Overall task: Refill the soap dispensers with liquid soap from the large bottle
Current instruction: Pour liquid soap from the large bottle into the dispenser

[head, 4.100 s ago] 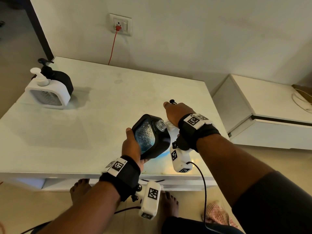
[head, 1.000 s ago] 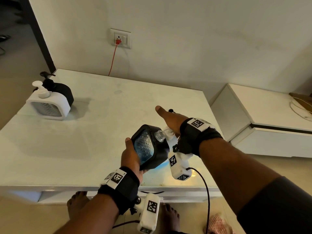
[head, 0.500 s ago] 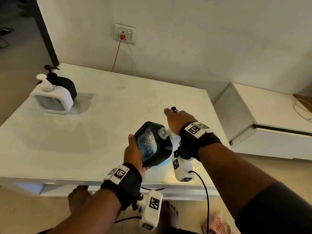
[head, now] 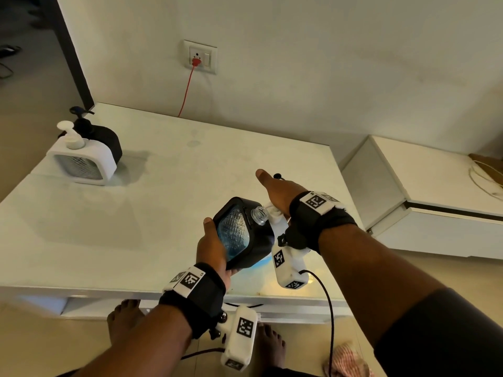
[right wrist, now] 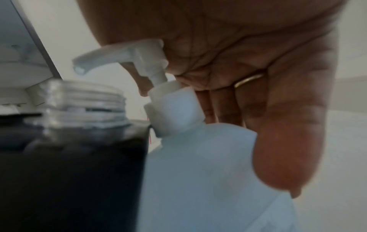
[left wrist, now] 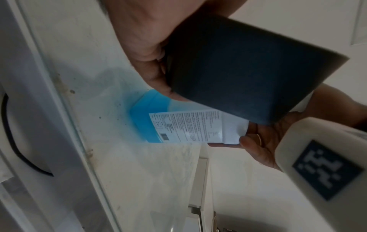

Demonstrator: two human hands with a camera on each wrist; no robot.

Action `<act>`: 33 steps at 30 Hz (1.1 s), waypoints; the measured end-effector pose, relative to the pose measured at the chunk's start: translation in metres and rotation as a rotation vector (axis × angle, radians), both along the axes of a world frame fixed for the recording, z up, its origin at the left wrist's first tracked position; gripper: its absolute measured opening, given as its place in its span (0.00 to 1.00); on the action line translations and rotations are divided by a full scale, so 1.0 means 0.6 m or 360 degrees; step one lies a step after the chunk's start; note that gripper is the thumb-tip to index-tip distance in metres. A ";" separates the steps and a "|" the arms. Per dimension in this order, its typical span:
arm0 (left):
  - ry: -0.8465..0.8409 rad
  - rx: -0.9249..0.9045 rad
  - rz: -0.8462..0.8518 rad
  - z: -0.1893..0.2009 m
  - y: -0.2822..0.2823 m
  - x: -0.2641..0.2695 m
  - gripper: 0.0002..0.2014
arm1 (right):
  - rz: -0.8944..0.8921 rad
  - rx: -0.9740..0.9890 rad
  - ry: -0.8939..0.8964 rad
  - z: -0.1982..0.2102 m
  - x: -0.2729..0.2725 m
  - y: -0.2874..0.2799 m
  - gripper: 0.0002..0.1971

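**Open dispenser held up beside big soap bottle**

L hand [head: 215, 248] grips a black square soap dispenser w/ clear textured front [head: 239, 235], thumb on the front edge, fingers curled under the base. It's tilted, lifted off the white glossy table [head: 136, 213], near the front edge. Its clear threaded neck [head: 260, 213] is uncapped, no pump on it.

R hand [head: 277, 191] sits on top of the large translucent white bottle w/ blue liquid soap [left wrist: 145, 119], just right of the black dispenser & touching its side in the right wrist view. Palm presses on the white pump head [right wrist: 123, 55]; fingers hang loosely down behind the bottle, thumb stuck out straight. Bottle's base rests on the table; blue level is low. Printed label [left wrist: 190, 127] on its back.

Far left corner of table: white square pump dispenser [head: 81, 161] w/ a second black pump dispenser [head: 100, 142] just behind it, touching or nearly so. Red cable [head: 187, 88] plugged into the wall socket [head: 200, 57].
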State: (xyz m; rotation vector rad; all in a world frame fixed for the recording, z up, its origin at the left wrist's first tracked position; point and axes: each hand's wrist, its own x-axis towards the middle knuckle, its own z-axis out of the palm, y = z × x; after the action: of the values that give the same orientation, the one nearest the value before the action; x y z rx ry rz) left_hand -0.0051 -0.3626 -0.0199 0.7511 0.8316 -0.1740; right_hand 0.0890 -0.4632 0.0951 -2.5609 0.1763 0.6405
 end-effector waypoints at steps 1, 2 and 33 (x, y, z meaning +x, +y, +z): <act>0.0000 0.0004 -0.0005 -0.001 -0.001 0.000 0.21 | -0.0007 -0.0030 -0.0023 -0.006 0.003 0.000 0.39; 0.0000 0.0007 -0.0007 -0.001 -0.001 0.000 0.22 | -0.0029 -0.0059 -0.0036 -0.012 0.006 -0.001 0.39; -0.0016 -0.0009 -0.0037 0.004 -0.002 0.002 0.21 | -0.0168 -0.0179 -0.0120 -0.042 0.020 -0.009 0.36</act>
State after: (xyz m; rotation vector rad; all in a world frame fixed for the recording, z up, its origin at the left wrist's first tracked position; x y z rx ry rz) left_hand -0.0038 -0.3637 -0.0177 0.7563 0.8127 -0.1931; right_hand 0.1010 -0.4686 0.0700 -2.6575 0.3285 0.5070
